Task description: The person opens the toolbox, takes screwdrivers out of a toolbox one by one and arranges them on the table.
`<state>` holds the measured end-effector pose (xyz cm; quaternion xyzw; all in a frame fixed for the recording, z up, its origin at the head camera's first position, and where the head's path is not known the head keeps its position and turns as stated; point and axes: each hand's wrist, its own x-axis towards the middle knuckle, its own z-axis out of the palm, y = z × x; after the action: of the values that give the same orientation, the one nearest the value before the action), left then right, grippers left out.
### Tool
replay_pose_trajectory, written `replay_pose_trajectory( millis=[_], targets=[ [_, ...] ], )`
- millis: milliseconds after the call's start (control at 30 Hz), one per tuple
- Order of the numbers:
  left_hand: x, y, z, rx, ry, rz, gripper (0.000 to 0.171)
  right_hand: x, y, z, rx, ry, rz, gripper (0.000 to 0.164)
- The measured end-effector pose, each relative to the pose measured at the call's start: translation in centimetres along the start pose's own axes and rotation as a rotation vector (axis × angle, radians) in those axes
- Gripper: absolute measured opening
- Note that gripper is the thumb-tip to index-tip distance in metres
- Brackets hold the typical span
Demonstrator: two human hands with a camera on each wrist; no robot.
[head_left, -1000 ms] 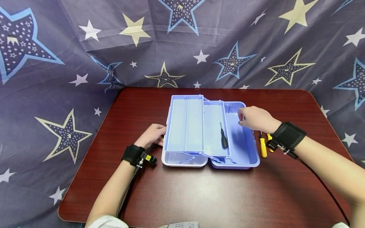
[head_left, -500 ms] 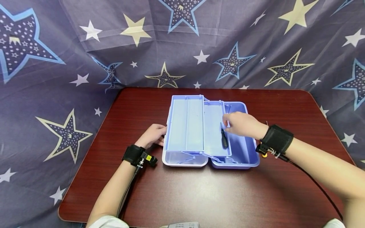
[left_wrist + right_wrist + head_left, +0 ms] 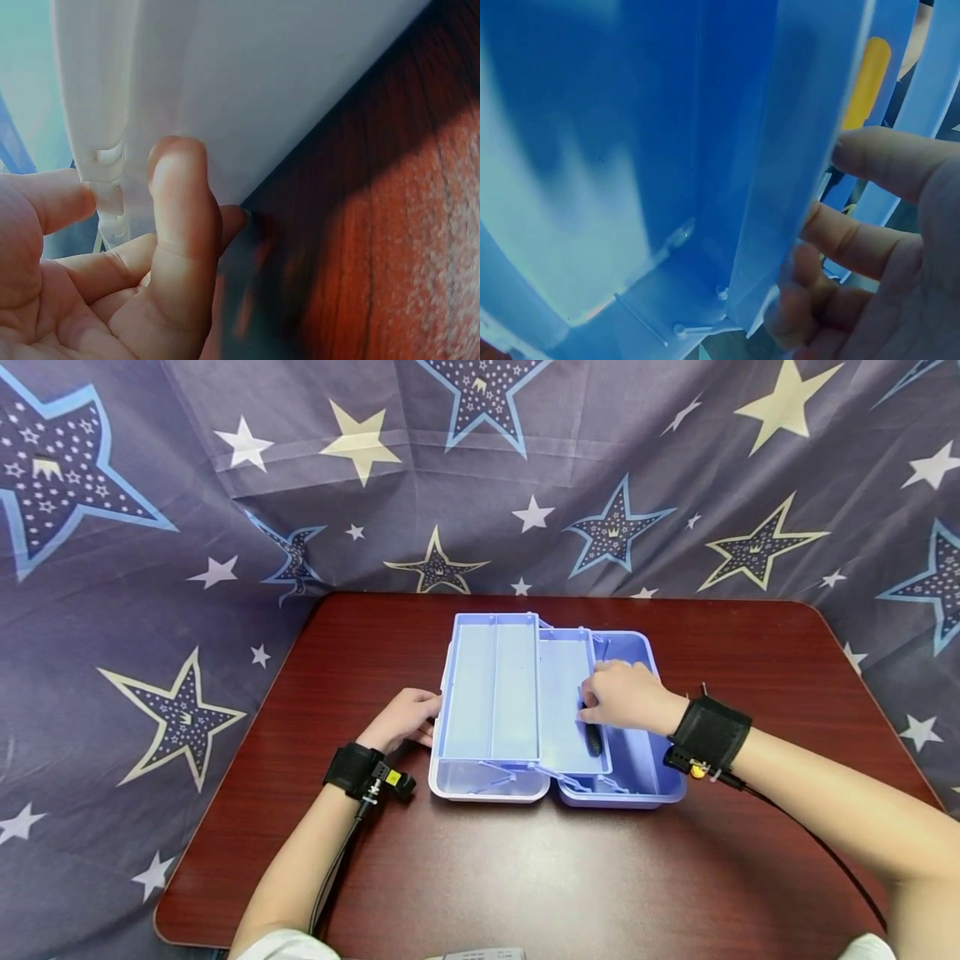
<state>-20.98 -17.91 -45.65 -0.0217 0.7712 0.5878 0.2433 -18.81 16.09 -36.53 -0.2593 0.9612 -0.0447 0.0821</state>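
Observation:
A black-handled screwdriver [image 3: 593, 740] lies lengthwise in the middle tray [image 3: 562, 693] of the purple-blue toolbox [image 3: 647, 785]. My right hand [image 3: 630, 696] reaches over that tray. Its thumb and fingertips bend around the front of the handle and hide part of it; whether they pinch it is unclear. In the right wrist view, the fingers [image 3: 862, 240] sit beside a tray wall. My left hand [image 3: 403, 717] rests against the lid side on the left. Its fingers [image 3: 180, 202] touch the white outer wall [image 3: 247, 90] near a latch [image 3: 111, 196].
Raised at left is the upper tray [image 3: 491, 685], split lengthwise. Below my right wrist a yellow handle [image 3: 698, 770] peeks out beside the box. A yellow strip [image 3: 868, 82], kind unclear, shows beyond the tray wall. The brown table [image 3: 487, 877] meets a starry cloth [image 3: 525, 552].
My right hand has moved left from over the deep compartment to the screwdriver in the middle tray. The yellow-handled tools are now mostly covered by that wrist. My left hand stays put.

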Motion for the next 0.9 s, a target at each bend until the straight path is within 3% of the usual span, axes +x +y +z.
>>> replay_pose_trajectory(
  millis=[500,767,900],
  targets=[
    [0.1,0.1,0.0,0.001,0.008,0.004,0.040,-0.1,-1.5,0.9,-0.083,0.057,0.055,0.030],
    [0.2,0.0,-0.1,-0.002,-0.016,-0.010,0.040,0.0,-1.3,0.7,-0.030,0.053,0.031,0.026],
    [-0.6,0.8,0.1,0.005,-0.024,-0.002,0.038,0.0,-1.1,0.0,-0.020,0.058,0.014,0.025]
  ],
)
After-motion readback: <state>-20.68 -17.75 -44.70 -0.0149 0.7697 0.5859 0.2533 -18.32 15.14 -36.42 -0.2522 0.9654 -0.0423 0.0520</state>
